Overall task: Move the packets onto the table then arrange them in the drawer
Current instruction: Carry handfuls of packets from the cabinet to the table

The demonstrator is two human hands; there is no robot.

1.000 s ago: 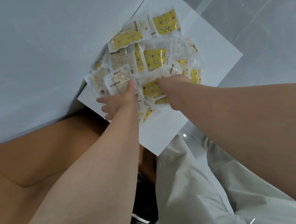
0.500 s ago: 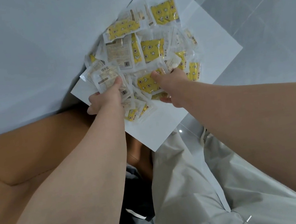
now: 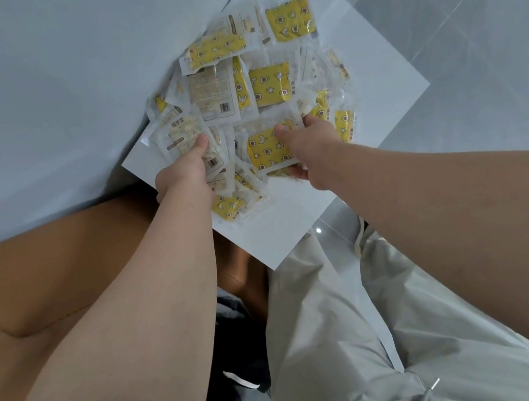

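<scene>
A heap of several clear packets with yellow star-and-moon print (image 3: 270, 84) lies in an open white drawer (image 3: 372, 79) that sticks out from under a pale table top (image 3: 46, 79). My left hand (image 3: 184, 174) grips a bunch of packets at the heap's near left, thumb on a clear white-labelled packet (image 3: 178, 137). My right hand (image 3: 308, 148) holds a yellow packet (image 3: 267, 153) and others beneath it at the near right, thumb on top and fingers under the stack.
The drawer's bare white floor (image 3: 281, 228) shows in front of the heap. A tan seat cushion (image 3: 43, 277) is at the left. My pale trouser legs (image 3: 331, 345) and a dark garment (image 3: 236, 360) are below. Grey floor tiles (image 3: 469, 12) lie to the right.
Both hands have closed around bunches of packets and drawn them slightly up and toward me. The packets under the hands have shifted and bunched together.
</scene>
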